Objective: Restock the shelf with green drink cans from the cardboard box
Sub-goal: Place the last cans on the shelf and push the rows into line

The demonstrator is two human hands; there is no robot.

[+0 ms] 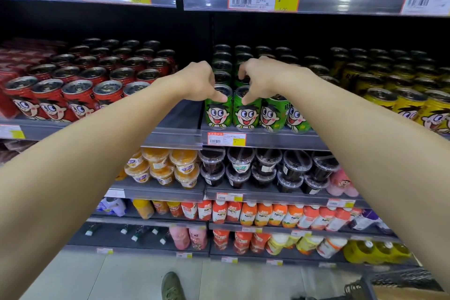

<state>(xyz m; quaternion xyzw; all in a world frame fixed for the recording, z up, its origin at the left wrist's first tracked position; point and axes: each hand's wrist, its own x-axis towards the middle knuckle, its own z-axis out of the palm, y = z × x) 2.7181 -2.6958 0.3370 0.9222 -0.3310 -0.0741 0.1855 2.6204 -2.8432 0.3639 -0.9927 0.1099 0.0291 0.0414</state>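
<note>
Green drink cans with a cartoon face stand in rows on the middle shelf. My left hand grips the top of the front-left green can, thumb on its front rim. My right hand grips the top of the green can beside it, thumb on its front and fingers curled over the lid. Both cans stand upright at the shelf's front edge. More green cans stand to their right and in rows behind. The cardboard box shows only as a brown corner at the bottom right.
Red cans fill the shelf to the left, yellow cans to the right. A bare shelf gap lies left of the green cans. Cups and bottles fill the lower shelves. A wire cart and my shoe are below.
</note>
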